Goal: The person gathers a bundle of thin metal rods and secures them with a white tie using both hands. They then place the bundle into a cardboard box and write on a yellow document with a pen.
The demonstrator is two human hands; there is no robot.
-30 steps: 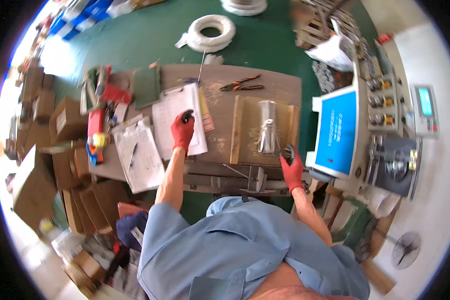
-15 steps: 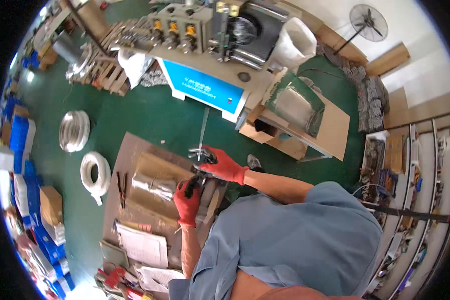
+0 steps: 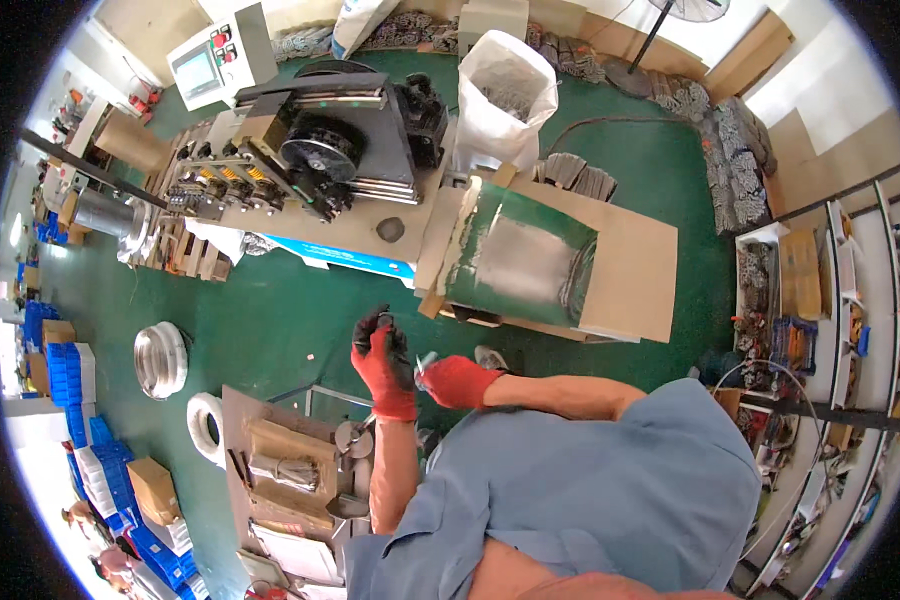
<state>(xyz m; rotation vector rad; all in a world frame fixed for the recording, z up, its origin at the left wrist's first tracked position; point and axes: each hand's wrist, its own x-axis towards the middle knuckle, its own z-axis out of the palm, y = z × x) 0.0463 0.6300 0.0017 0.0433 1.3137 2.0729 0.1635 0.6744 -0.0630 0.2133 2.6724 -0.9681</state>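
Green floor (image 3: 270, 320) runs across the middle of the frame, with blue boxes (image 3: 65, 375) at its left edge and a shelf rack (image 3: 855, 411) on the right. At centre, two hands in red gloves with dark fingers are near each other above it. The left hand (image 3: 385, 368) is upright, its fingers bent and drawn in toward the thumb; whether they pinch anything I cannot tell. The right hand (image 3: 460, 381), just to the right and slightly lower, has its fingers closed, with a small pale strip (image 3: 425, 361) pinched at the tips. That strip is in the gap between the two gloves, pointing upward; whether it touches the left glove is unclear.

Above the hands, across the upper middle, is a machine (image 3: 320, 150) with dark rollers and a blue front panel (image 3: 345, 257). Right of it is an open white sack (image 3: 505, 120), and below the sack a green tray (image 3: 510, 292) beside a sheet of cardboard (image 3: 635, 270). At lower left, a brown bench (image 3: 255, 405) bears a shallow wooden tray (image 3: 280, 440) with a bundle of silvery strips (image 3: 285, 470) in it, and papers (image 3: 295, 555) below. Two coils, one silvery (image 3: 160, 360) and one white (image 3: 203, 428), are left of the bench.
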